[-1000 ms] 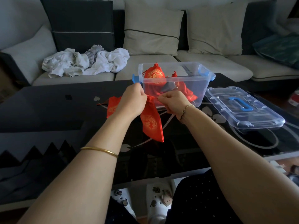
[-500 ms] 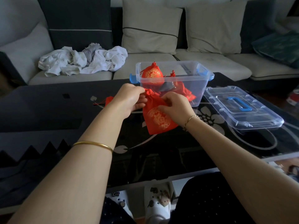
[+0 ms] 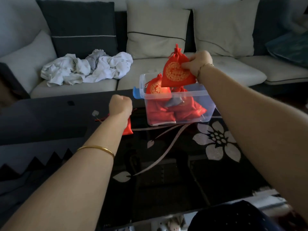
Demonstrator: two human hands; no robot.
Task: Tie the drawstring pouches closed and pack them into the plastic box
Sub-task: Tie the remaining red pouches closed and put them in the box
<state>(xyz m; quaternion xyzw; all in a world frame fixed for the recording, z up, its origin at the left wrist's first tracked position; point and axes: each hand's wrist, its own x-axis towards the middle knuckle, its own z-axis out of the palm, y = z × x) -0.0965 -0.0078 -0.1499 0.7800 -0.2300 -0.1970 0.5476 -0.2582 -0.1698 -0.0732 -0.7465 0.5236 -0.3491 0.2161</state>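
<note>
My right hand (image 3: 198, 64) pinches a tied red drawstring pouch (image 3: 177, 72) with a gold emblem by its right side, holding it in the air just above the clear plastic box (image 3: 196, 94). Several red pouches lie inside the box, and one (image 3: 155, 87) stands up at its left end. My left hand (image 3: 120, 105) is curled into a fist left of the box, with nothing visible in its fingers. Another red pouch (image 3: 128, 129) lies flat on the table, partly hidden under my left wrist, its cord trailing left.
The box has a blue latch (image 3: 136, 94) on its left end and stands on a black glass table (image 3: 166, 164) with a flower pattern. Behind it is a sofa (image 3: 241, 72) with cushions and a heap of white clothes (image 3: 86, 69).
My right hand has lifted the tied pouch from the table in front of the box up over the box. My left hand let go of it and dropped left over the other pouch.
</note>
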